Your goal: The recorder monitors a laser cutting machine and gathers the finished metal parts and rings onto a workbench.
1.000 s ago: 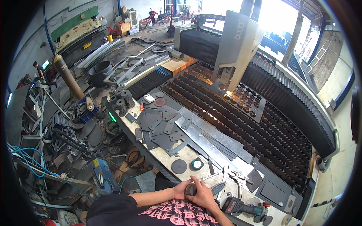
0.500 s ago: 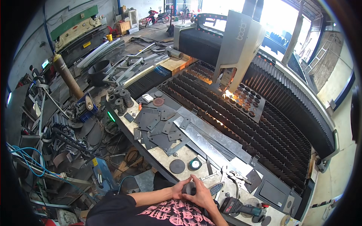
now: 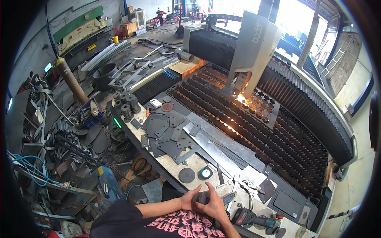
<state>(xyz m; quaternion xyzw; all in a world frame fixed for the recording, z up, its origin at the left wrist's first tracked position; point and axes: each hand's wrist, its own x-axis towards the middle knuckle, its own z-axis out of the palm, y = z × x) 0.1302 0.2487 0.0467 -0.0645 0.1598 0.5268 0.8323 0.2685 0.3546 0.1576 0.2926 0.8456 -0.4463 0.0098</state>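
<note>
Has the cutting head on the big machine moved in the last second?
Yes. The cutting head and its sparks have shifted slightly toward the near end of the slatted bed.

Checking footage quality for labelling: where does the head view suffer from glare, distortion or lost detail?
Head view: daylight blows out the open doorway; cutting sparks glare white; fisheye bends the cutting bed edges, black rim all round; both hands on the dark tool are sharp but small.

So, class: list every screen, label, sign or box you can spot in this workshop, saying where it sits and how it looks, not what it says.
Small screen: far left wall, glowing pale green rectangle.
Cardboard box: floor at the back, brown cube.
Yellow label: on the long green-topped machine at the back left, small rectangle.
Yellow tag: on the blue frame, lower left floor.
</note>
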